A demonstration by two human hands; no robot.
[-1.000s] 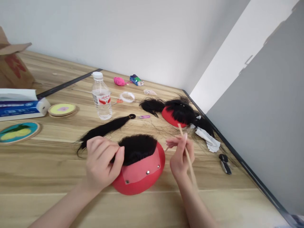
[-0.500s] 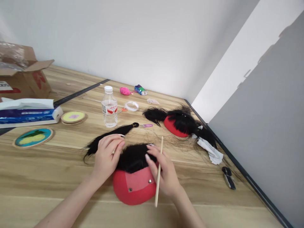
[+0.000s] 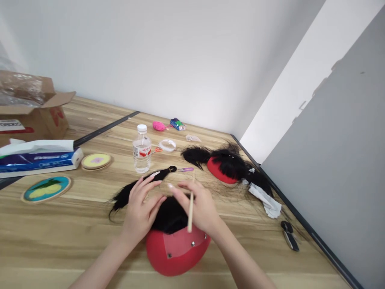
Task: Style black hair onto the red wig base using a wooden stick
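Observation:
A red dome-shaped form [image 3: 176, 263] stands on the table in front of me. A pale mesh patch [image 3: 180, 245] is fixed on it with metal pins, and black hair [image 3: 170, 216] covers its far side. My left hand [image 3: 142, 208] rests at the left side of this hair, thumb and fingers apart. My right hand [image 3: 201, 204] holds a thin wooden stick [image 3: 191, 212] above the form's right side, thumb and index finger reaching over the hair. The stick's far end is blurred. Beyond my left hand lies a tied black hair bundle [image 3: 126, 192].
A water bottle [image 3: 142, 150], purple snips [image 3: 186, 169] and a tape roll [image 3: 167, 145] lie ahead. At right are another red form [image 3: 221, 172] with hair, crumpled tissue [image 3: 267, 202] and a black clip-like object [image 3: 290, 236]. Left are embroidered discs [image 3: 46, 188], a tissue pack [image 3: 39, 158] and a carton [image 3: 33, 120].
My right hand has moved left and inward over the hair, bringing the stick along. My left fingers have spread a little. The whole view has shifted slightly, so things sit lower.

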